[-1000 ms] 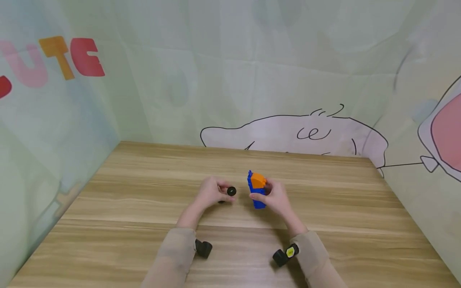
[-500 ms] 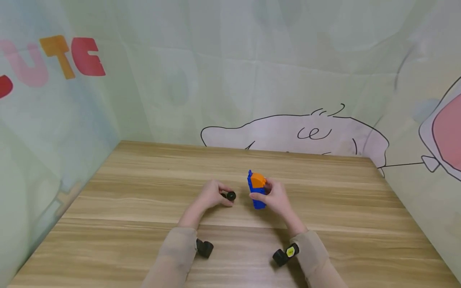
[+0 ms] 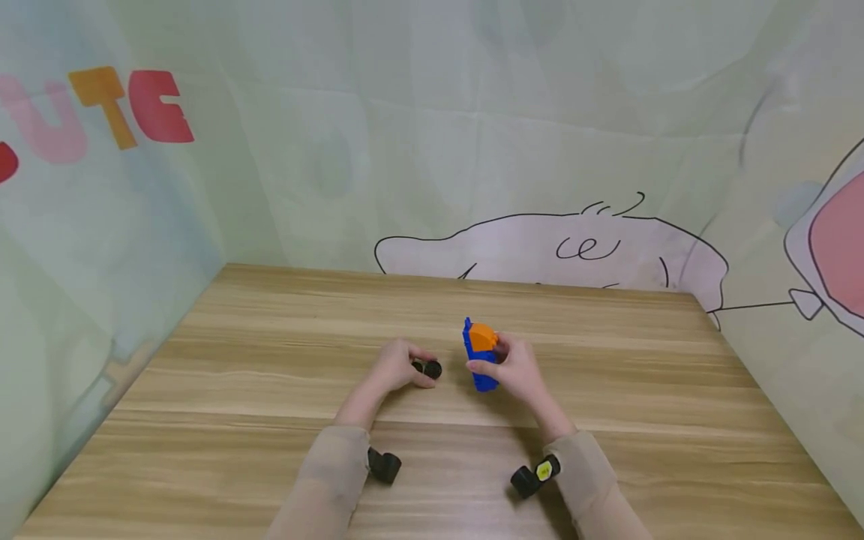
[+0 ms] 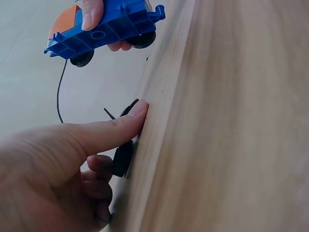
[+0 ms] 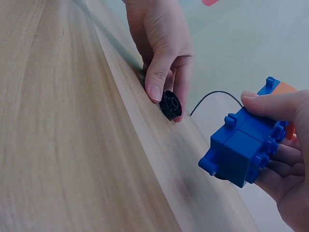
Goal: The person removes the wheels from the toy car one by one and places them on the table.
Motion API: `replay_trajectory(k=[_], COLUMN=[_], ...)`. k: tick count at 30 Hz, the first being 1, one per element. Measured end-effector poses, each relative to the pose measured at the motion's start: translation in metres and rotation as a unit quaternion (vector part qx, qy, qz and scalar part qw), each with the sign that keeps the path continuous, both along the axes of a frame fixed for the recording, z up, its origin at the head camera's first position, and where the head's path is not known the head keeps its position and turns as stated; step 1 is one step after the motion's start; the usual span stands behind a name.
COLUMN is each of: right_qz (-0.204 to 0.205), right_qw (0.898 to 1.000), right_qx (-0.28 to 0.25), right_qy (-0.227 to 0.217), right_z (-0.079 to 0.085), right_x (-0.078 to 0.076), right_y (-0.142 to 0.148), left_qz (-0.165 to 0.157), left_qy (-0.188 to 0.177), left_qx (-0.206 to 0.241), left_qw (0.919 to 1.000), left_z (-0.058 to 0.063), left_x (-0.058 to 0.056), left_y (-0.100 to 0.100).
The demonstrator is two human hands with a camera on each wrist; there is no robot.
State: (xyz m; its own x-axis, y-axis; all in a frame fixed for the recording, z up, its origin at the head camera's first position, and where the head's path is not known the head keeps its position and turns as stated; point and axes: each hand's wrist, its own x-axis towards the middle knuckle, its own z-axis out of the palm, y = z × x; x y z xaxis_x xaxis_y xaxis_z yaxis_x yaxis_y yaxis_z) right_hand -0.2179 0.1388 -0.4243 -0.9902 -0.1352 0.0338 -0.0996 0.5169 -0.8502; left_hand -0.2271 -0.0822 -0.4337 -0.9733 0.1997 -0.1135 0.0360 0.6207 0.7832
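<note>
My left hand (image 3: 394, 365) pinches a black toy wheel (image 3: 433, 370) between thumb and fingers, low over the table; a second dark round piece shows partly beside it. In the right wrist view the wheel (image 5: 171, 105) stands on edge, its hollow face outward. To the right, my right hand (image 3: 518, 369) grips a blue-and-orange toy vehicle (image 3: 482, 371), thumb on one side and fingers on the other, its orange part upward. The left wrist view shows the vehicle's ribbed blue underside (image 4: 104, 34) with black wheels (image 4: 82, 58) along one side.
Both hands work above a wood-grain table (image 3: 270, 465). Patterned cloth walls (image 3: 432, 150) stand along its back and sides. Each wrist carries a black camera mount, the left mount (image 3: 385, 466) and the right mount (image 3: 529, 480).
My left hand has turned and lowered the wheel slightly toward me, more of the second round piece now showing. The right hand and toy vehicle have stayed nearly still.
</note>
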Motion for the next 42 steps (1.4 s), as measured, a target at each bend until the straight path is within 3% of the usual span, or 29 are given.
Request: replay_trajectory(k=[10,18,21,26,32,37,42], right_qz=[-0.003,-0.016,-0.019,-0.02,-0.009,0.014,0.057], right_qw=[1.0,1.0,1.0,0.999,0.999,0.997,0.994], right_qx=[0.0,-0.01,-0.015,-0.025,-0.049,-0.075,-0.093], right_qy=[0.001,-0.011,-0.016,-0.018,-0.022,-0.032,-0.031], right_z=[0.0,0.003,0.004,0.007,0.011,0.014,0.014], right_x=[-0.001,0.0,0.0,0.001,0.004,0.008,0.011], right_y=[0.001,0.0,-0.001,-0.001,-0.005,-0.01,-0.013], left_qz=[-0.002,0.016,0.011,0.0,-0.036,-0.088,-0.11], left_qy=[-0.009,-0.03,-0.039,-0.024,0.008,0.011,0.0], left_qx=[0.005,0.043,0.058,0.105,0.153,0.178,0.183], left_qw=[1.0,0.9985,0.9975,0.9941,0.9876,0.98,0.977], left_z=[0.0,-0.001,0.001,0.016,0.032,0.036,0.035], left_x=[0.0,-0.003,-0.005,-0.005,0.001,0.002,0.003], left_y=[-0.002,-0.008,-0.01,-0.009,-0.005,0.0,0.005])
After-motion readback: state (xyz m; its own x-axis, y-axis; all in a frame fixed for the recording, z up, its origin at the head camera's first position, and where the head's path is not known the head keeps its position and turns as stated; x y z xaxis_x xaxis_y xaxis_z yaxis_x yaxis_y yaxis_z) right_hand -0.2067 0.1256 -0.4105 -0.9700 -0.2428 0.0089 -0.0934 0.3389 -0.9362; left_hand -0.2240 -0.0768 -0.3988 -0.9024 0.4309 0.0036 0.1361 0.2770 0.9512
